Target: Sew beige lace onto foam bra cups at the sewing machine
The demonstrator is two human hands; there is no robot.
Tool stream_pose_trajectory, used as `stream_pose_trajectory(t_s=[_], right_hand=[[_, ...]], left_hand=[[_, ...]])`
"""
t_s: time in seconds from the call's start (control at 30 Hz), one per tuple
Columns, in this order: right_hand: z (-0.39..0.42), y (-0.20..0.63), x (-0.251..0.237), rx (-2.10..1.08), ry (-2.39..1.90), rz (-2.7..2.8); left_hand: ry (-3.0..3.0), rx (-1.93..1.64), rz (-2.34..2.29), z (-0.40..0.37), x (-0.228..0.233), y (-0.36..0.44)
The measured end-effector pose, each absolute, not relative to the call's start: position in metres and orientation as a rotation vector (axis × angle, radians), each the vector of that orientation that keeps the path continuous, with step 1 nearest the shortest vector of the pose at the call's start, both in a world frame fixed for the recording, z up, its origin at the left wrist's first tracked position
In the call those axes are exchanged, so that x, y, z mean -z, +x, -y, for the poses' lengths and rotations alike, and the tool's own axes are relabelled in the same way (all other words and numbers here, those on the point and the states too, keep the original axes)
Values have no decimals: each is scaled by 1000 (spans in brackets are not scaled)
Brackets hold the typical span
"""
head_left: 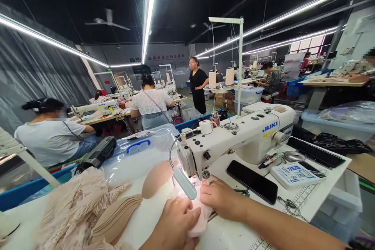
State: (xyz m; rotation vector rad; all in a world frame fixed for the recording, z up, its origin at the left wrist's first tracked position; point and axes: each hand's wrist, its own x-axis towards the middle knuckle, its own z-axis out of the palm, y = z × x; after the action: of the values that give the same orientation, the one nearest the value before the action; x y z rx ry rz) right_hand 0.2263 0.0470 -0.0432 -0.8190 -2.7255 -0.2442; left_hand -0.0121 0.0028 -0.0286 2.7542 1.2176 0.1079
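In the head view a white sewing machine (231,140) stands before me, with a lit gooseneck lamp (185,183) bent down by its needle area. Under the lamp lies a pale pink fabric piece (205,211). My left hand (177,216) is closed on its near left side, thumb pressed against the cloth. The curled fingers of my right hand (219,197) grip its right side close to the needle, which is hidden. A beige moulded cup (158,177) lies left of the machine head. Nearer are a stack of beige cups (117,216) and a heap of lace fabric (73,203).
Right of the machine head lie a black phone (252,180), a white box with blue print (295,174) and small scissors (290,205). A clear plastic bin lid (140,152) sits behind the cups. Thread cones (230,76) rise behind the machine. Several people sit at other machines; one stands.
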Motion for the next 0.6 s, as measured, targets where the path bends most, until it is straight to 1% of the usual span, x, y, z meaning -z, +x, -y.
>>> stream_pose_trajectory(t_s=[0.23, 0.43, 0.5, 0.6], right_hand=[[-48, 238, 38, 60, -947, 2616], [-47, 245, 35, -37, -817, 2650], [-47, 246, 37, -42, -852, 2641], [-47, 246, 38, -36, -945, 2600]], left_hand=[[2788, -489, -1247, -2, 7, -1], [2878, -653, -1196, -5, 24, -2], [2889, -715, -1145, -5, 27, -2], [2916, -706, -1104, -6, 27, -1]])
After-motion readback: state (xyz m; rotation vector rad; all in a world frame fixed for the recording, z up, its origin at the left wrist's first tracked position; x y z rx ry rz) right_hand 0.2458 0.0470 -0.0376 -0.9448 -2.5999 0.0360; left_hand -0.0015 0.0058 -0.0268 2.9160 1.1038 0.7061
